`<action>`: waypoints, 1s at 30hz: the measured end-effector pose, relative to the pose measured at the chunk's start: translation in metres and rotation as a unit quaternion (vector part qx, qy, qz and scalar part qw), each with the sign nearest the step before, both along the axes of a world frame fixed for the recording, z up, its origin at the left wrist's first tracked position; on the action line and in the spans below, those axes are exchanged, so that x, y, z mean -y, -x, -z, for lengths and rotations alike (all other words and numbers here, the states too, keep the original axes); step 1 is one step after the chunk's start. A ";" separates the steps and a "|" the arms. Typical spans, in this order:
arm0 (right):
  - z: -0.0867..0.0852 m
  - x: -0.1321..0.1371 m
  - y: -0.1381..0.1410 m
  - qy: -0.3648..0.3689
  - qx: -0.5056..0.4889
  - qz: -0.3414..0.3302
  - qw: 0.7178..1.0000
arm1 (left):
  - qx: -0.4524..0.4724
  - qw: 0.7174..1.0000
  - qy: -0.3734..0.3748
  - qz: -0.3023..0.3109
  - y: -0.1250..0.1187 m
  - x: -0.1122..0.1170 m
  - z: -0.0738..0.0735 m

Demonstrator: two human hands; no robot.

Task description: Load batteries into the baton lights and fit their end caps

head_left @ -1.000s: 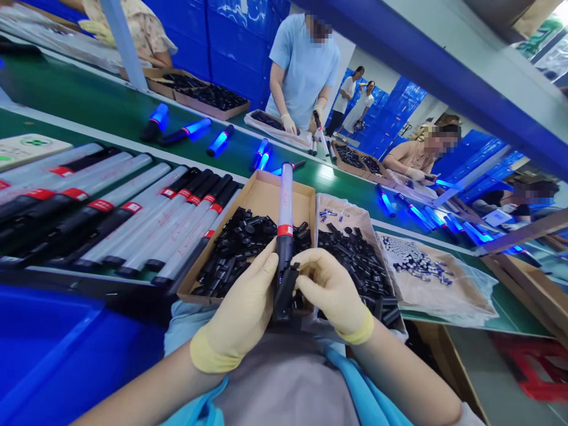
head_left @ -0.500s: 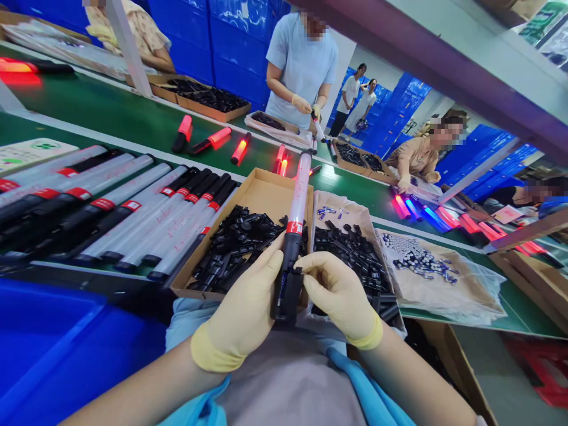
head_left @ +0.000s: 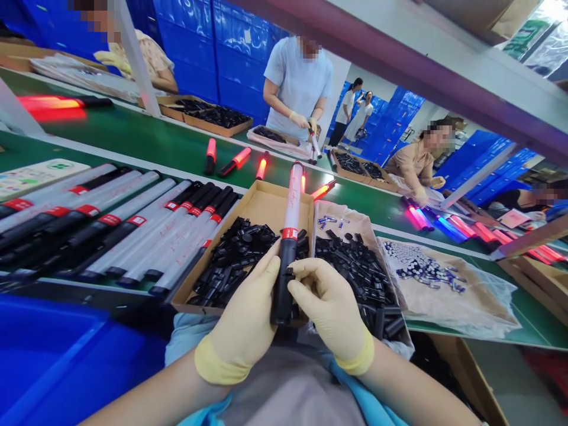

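Your left hand (head_left: 242, 325) is wrapped round the black handle (head_left: 283, 299) of a light stick (head_left: 289, 248), holding it tube-up and tilted over the gap between two parts trays, close in front of your body. Your right hand (head_left: 331, 307) has thumb and forefinger bunched against the handle's right edge; whether they pinch or only press there, you leave me unable to tell. Main change: a second ago a black cover piece stood off the handle at an angle; now no flap sticks out and the handle reads as one smooth cylinder, so I judge the cover seated, or very nearly, with your fingertips hiding the last of the joint. The lit sticks (head_left: 242, 157) across the green belt (head_left: 377, 207) have gone from blue to red; your tube (head_left: 293, 195) shows no glow. To your left, a row of similar sticks (head_left: 155, 244) lies side by side. Ahead of you, a cardboard tray (head_left: 279, 201) holds loose black parts (head_left: 233, 257); beside it, a lined tray (head_left: 357, 222) holds more, and further right lie small battery-like cylinders (head_left: 412, 264). Writing: red script runs up your tube, illegible to me; the red band (head_left: 290, 234) below carries a small pale label, too fine to read. A pale card (head_left: 39, 177) at far left bears green marks; no words legible. No brand readable anywhere.
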State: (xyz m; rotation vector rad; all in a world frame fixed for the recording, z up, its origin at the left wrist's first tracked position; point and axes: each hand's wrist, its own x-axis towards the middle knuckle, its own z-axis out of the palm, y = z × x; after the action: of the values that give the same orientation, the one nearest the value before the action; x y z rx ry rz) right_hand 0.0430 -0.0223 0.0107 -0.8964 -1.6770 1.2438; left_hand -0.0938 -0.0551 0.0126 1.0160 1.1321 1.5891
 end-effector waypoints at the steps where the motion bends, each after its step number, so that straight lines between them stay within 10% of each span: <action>1: 0.000 0.000 0.000 -0.009 0.004 -0.003 1.000 | -0.015 1.000 -0.008 -0.002 0.002 0.000 0.002; 5: 0.002 -0.002 0.002 -0.094 0.039 0.020 0.995 | -0.031 0.999 -0.032 -0.004 0.005 0.000 0.006; 13: -0.002 -0.008 -0.003 -0.227 0.102 0.049 0.967 | 0.221 0.966 0.103 0.092 -0.002 -0.008 0.003; 18: -0.009 -0.011 0.000 -0.465 0.261 -0.151 0.833 | 0.253 0.951 0.161 0.074 0.011 -0.018 0.009; 21: -0.012 -0.024 0.013 -0.515 0.316 -0.152 0.782 | 0.291 0.923 0.206 0.143 0.021 -0.028 0.003; 26: -0.020 -0.119 0.029 -0.460 0.286 -0.034 0.840 | -0.063 0.997 0.005 0.035 0.050 -0.027 -0.035; 30: -0.010 -0.242 0.037 -0.345 0.384 0.026 0.856 | -0.386 0.893 -0.229 0.035 0.064 0.003 -0.064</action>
State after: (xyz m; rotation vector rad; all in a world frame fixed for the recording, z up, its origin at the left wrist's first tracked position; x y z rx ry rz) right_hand 0.0061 0.2200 0.0211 -1.0102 -2.4544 0.1254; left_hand -0.1577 -0.0583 0.0771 2.1073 1.2097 1.4458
